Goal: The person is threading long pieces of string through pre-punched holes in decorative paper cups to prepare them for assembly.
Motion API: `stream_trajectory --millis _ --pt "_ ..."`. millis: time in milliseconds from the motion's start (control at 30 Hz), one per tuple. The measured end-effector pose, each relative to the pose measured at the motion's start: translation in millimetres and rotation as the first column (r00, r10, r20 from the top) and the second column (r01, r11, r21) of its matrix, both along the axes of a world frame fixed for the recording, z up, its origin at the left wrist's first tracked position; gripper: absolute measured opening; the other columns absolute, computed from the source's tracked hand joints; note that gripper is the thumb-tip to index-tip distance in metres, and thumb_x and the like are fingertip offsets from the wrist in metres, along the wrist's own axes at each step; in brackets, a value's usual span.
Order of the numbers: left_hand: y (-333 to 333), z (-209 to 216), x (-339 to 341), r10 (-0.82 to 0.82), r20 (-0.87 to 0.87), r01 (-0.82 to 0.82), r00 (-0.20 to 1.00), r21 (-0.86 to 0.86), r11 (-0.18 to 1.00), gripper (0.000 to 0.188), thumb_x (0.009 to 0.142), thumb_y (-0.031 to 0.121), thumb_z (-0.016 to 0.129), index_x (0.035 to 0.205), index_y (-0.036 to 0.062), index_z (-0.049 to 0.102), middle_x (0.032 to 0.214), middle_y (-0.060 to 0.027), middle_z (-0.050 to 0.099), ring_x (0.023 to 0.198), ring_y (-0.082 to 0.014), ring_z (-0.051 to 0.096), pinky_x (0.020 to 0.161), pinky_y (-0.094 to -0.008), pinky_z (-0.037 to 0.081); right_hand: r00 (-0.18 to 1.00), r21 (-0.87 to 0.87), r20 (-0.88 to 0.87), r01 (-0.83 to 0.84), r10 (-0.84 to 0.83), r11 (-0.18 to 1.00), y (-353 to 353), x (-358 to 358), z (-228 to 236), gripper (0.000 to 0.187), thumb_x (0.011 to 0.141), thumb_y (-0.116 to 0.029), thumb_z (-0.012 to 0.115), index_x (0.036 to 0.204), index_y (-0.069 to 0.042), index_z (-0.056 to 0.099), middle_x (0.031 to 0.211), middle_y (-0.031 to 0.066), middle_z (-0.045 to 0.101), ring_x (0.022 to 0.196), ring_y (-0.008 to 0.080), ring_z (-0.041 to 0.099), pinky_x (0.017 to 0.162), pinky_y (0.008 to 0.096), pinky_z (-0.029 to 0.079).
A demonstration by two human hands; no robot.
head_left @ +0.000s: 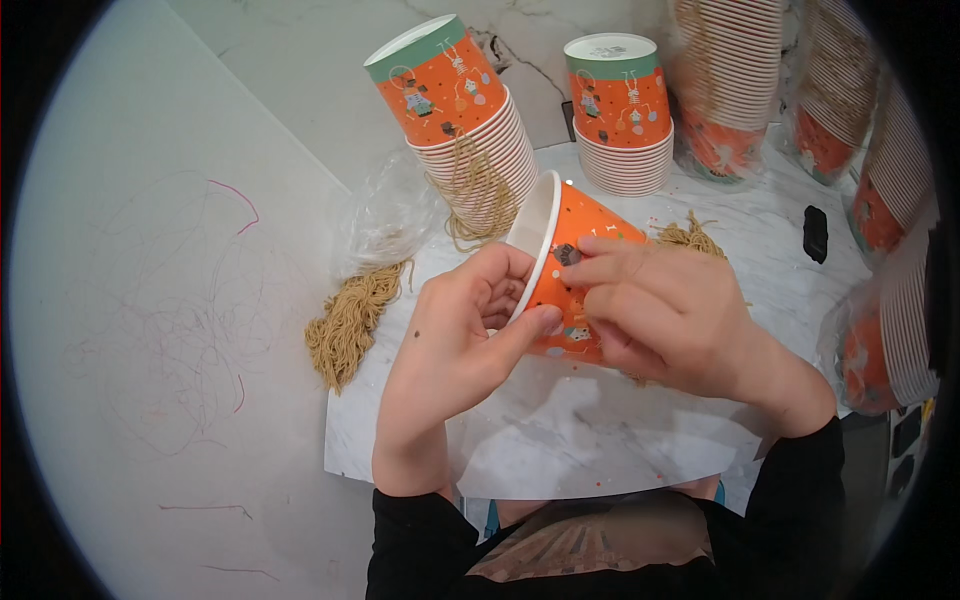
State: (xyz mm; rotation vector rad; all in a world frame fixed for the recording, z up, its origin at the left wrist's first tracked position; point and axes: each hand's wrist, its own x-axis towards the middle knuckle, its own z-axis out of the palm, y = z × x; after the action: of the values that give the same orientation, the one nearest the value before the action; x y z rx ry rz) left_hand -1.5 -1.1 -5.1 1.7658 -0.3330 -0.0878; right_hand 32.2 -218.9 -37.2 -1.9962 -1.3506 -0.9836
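Observation:
An orange paper cup (590, 215) with a white rolled rim lies tilted in front of me, its mouth facing left. My left hand (460, 335) grips it by the rim, with the fingers inside the mouth and the thumb pressed on the outer wall. On the outer wall, my right hand (670, 305) rests with bent fingers, the fingertips beside a dark patch (567, 254) on the cup. The right thumb and the cup's base are hidden behind that hand. Whether anything small is pinched there I cannot make out.
Two stacks of nested orange cups, a leaning one (440, 90) and an upright one (620, 110), stand behind. Bagged cup stacks (725, 90) line the right. Tan string bundles (355, 325), a clear plastic bag (390, 215) and a black object (815, 234) lie on the marble-patterned table (400, 440).

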Motion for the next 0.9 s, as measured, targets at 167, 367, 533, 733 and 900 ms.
stream_trajectory --millis 167,367,533,733,900 --pt "-3 -3 2 -0.010 -0.030 0.011 1.000 0.021 1.000 0.015 0.091 0.000 0.072 0.097 -0.0032 0.058 0.089 -0.0057 0.070 0.078 -0.0054 0.066 0.067 -0.0199 0.053 0.997 0.098 -0.076 0.039 -0.031 0.994 -1 2 4 0.021 0.075 -0.005 0.074 0.090 -0.006 0.059 0.098 0.0056 0.065 0.069 0.0226 0.065 0.059 0.0336 0.053" --pt "-5 -2 4 -0.010 -0.091 0.017 0.996 0.070 0.997 0.021 0.085 -0.003 0.078 0.093 -0.0005 0.058 0.090 -0.0055 0.070 0.080 -0.0068 0.069 0.070 -0.0192 0.056 0.996 0.080 -0.065 0.072 -0.067 0.994 -2 4 3 0.022 0.075 -0.005 0.074 0.091 -0.004 0.059 0.094 0.0058 0.061 0.069 0.0225 0.065 0.058 0.0326 0.052" --pt "-5 -4 4 -0.011 -0.087 0.018 0.996 0.081 0.997 0.023 0.084 -0.004 0.079 0.091 0.0002 0.057 0.090 -0.0058 0.070 0.080 -0.0074 0.069 0.070 -0.0197 0.056 0.994 0.062 -0.093 0.069 -0.063 0.996 -4 5 2 0.024 0.074 -0.002 0.075 0.093 -0.003 0.060 0.096 0.0078 0.063 0.074 0.0238 0.067 0.060 0.0326 0.053" --pt "-6 -6 4 -0.056 -0.077 0.057 0.995 0.007 0.998 0.027 0.083 -0.005 0.079 0.086 0.0009 0.053 0.105 -0.0114 0.069 0.085 -0.0073 0.068 0.070 -0.0204 0.057 0.996 0.070 -0.062 0.066 -0.062 0.995 -1 5 1 0.023 0.075 -0.006 0.073 0.092 -0.004 0.059 0.094 0.0066 0.061 0.075 0.0236 0.065 0.062 0.0337 0.053" --pt "-3 -11 6 -0.085 0.008 0.085 0.996 0.018 0.996 0.030 0.081 -0.007 0.080 0.084 0.0021 0.051 0.110 -0.0117 0.068 0.085 -0.0057 0.066 0.069 -0.0200 0.057 0.995 0.040 -0.068 0.080 -0.077 0.996 -2 5 0 0.023 0.075 -0.007 0.073 0.093 -0.004 0.059 0.093 0.0059 0.060 0.076 0.0234 0.065 0.062 0.0342 0.052"
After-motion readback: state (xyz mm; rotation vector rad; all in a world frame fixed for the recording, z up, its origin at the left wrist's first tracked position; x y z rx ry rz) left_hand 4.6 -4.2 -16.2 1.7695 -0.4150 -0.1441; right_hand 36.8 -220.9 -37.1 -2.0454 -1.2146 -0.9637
